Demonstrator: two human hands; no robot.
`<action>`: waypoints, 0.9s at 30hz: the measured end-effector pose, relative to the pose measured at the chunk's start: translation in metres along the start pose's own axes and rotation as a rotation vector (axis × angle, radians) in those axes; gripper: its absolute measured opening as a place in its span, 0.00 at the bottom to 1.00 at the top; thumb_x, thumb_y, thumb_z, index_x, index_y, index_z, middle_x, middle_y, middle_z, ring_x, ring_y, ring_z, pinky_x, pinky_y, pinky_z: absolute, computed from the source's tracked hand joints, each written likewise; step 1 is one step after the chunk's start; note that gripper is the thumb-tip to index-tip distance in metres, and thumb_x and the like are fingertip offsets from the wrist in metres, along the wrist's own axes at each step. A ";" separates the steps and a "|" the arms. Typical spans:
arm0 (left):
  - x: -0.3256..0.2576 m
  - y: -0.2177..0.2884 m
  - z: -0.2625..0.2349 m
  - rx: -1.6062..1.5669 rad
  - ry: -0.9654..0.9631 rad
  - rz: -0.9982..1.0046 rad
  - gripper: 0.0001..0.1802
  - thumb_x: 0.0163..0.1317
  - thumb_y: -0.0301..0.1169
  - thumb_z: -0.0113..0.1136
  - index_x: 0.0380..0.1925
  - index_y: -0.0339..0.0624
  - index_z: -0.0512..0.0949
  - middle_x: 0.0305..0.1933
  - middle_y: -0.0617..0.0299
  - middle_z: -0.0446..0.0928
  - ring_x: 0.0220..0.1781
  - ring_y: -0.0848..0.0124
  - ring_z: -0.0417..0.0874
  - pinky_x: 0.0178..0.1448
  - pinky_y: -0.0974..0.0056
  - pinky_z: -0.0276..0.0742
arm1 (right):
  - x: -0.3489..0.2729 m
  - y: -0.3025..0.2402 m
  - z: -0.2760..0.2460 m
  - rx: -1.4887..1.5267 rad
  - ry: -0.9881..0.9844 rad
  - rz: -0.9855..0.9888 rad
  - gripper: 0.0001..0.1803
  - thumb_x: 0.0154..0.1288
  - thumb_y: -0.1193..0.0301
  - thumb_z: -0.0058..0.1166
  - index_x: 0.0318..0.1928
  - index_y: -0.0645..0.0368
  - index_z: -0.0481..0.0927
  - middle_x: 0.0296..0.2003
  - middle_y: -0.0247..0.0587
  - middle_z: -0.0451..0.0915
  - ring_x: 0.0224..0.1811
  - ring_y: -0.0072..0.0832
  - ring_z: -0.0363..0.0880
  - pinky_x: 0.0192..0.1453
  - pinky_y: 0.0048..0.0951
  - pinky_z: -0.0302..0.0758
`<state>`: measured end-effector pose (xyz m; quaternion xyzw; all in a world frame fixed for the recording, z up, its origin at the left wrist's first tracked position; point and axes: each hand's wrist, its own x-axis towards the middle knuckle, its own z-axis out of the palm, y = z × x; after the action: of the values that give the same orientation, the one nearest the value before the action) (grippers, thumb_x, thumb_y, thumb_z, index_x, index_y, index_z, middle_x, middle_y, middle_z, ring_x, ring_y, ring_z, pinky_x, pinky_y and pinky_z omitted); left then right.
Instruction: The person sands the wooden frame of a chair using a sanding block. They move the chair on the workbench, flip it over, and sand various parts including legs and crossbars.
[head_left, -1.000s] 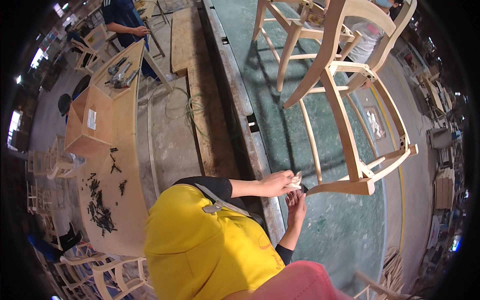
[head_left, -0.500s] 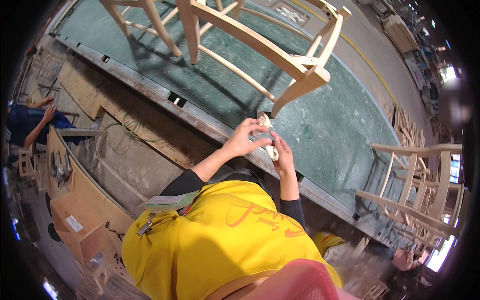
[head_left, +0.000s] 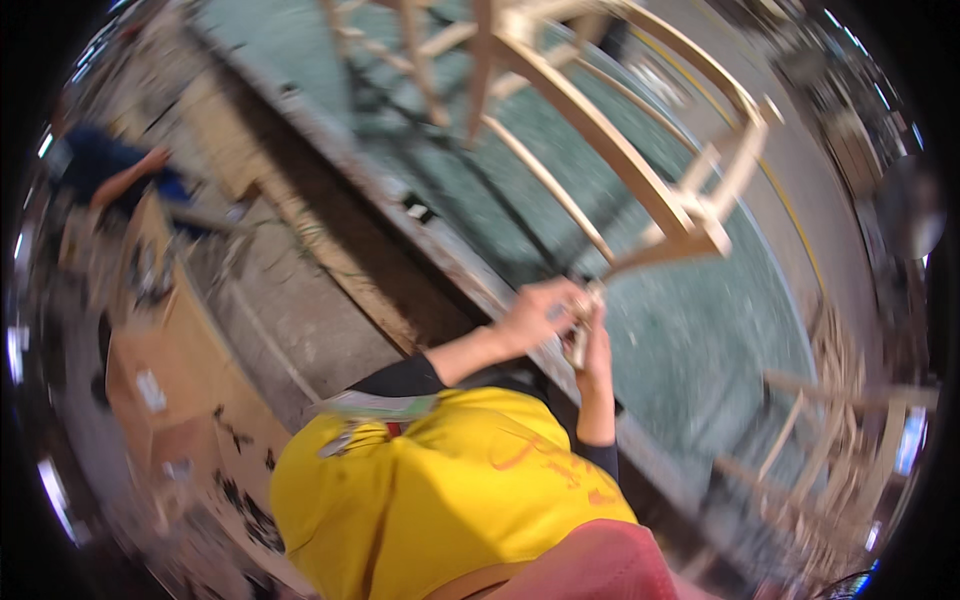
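Logging what my feed shows. Left hand [head_left: 540, 312]: forearm bare from a black sleeve, raised forward and to the right, fingers curled shut around a small pale piece [head_left: 583, 300] at the leg end of the chair. Right hand [head_left: 596, 345]: forearm near upright, hand just under the left and touching it, fingers closed on a short pale stick-like item [head_left: 578, 350]; blur keeps me from telling what either item is. Unfinished wooden chair frame [head_left: 640, 180]: tipped on its side on the green-topped workbench [head_left: 700, 340], its leg end meeting the hands just inside the bench's near edge. Yellow shirt [head_left: 440, 490]: fills the lower view. Cardboard box [head_left: 150, 385]: on a wooden table at left. Second person in a blue top [head_left: 110, 170]: far upper left.
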<state>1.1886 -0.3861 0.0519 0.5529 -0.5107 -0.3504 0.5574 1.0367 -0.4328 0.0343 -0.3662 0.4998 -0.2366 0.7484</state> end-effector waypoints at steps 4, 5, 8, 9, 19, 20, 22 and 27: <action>-0.011 -0.006 0.013 0.210 0.032 0.279 0.15 0.50 0.26 0.65 0.41 0.41 0.83 0.45 0.56 0.81 0.56 0.57 0.77 0.62 0.55 0.71 | -0.002 0.003 -0.004 0.069 -0.001 -0.019 0.28 0.70 0.40 0.45 0.49 0.50 0.76 0.31 0.26 0.75 0.26 0.16 0.72 0.25 0.20 0.67; -0.009 0.001 0.009 0.307 -0.017 0.338 0.13 0.52 0.28 0.65 0.39 0.39 0.82 0.53 0.55 0.78 0.60 0.55 0.73 0.64 0.55 0.69 | -0.008 -0.001 -0.002 0.115 -0.019 -0.031 0.27 0.71 0.42 0.46 0.49 0.51 0.76 0.32 0.26 0.76 0.27 0.16 0.73 0.26 0.20 0.68; -0.017 0.022 0.006 0.308 0.075 0.390 0.16 0.53 0.32 0.65 0.42 0.40 0.81 0.57 0.55 0.72 0.59 0.56 0.71 0.64 0.55 0.68 | -0.005 -0.002 -0.006 0.199 0.093 -0.138 0.26 0.73 0.47 0.46 0.52 0.58 0.74 0.33 0.28 0.74 0.28 0.18 0.71 0.28 0.20 0.67; -0.021 0.024 0.007 0.299 0.067 0.374 0.17 0.53 0.34 0.66 0.43 0.41 0.80 0.57 0.55 0.71 0.59 0.56 0.72 0.63 0.55 0.69 | 0.000 -0.001 -0.009 0.228 0.147 -0.183 0.26 0.74 0.49 0.46 0.53 0.61 0.73 0.33 0.29 0.73 0.28 0.18 0.70 0.28 0.21 0.66; -0.036 0.035 0.024 0.210 -0.005 0.242 0.20 0.54 0.31 0.66 0.48 0.42 0.77 0.52 0.57 0.71 0.55 0.60 0.76 0.55 0.59 0.75 | 0.000 -0.025 0.000 0.169 0.058 -0.261 0.33 0.70 0.45 0.50 0.52 0.66 0.70 0.39 0.39 0.75 0.38 0.25 0.76 0.38 0.24 0.74; -0.034 0.033 0.023 0.210 0.003 0.270 0.18 0.54 0.30 0.66 0.46 0.42 0.78 0.51 0.58 0.72 0.54 0.61 0.77 0.55 0.59 0.75 | 0.001 -0.025 -0.002 0.167 0.035 -0.281 0.33 0.70 0.44 0.50 0.51 0.66 0.70 0.39 0.39 0.75 0.39 0.26 0.77 0.38 0.25 0.75; -0.032 0.030 0.020 0.207 0.021 0.302 0.14 0.54 0.29 0.66 0.43 0.42 0.80 0.50 0.59 0.73 0.52 0.62 0.78 0.54 0.60 0.75 | 0.000 -0.025 -0.001 0.176 0.032 -0.270 0.32 0.70 0.45 0.50 0.50 0.67 0.70 0.38 0.39 0.75 0.39 0.26 0.77 0.40 0.25 0.76; -0.030 0.035 0.011 0.129 0.055 0.239 0.08 0.54 0.25 0.63 0.36 0.42 0.82 0.47 0.60 0.75 0.50 0.64 0.79 0.53 0.60 0.76 | -0.004 -0.026 0.004 0.228 -0.034 -0.297 0.30 0.72 0.50 0.49 0.55 0.69 0.69 0.45 0.44 0.76 0.47 0.30 0.78 0.48 0.28 0.78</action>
<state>1.1650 -0.3556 0.0791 0.5321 -0.5789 -0.2326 0.5724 1.0385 -0.4445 0.0578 -0.3524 0.3976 -0.3934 0.7503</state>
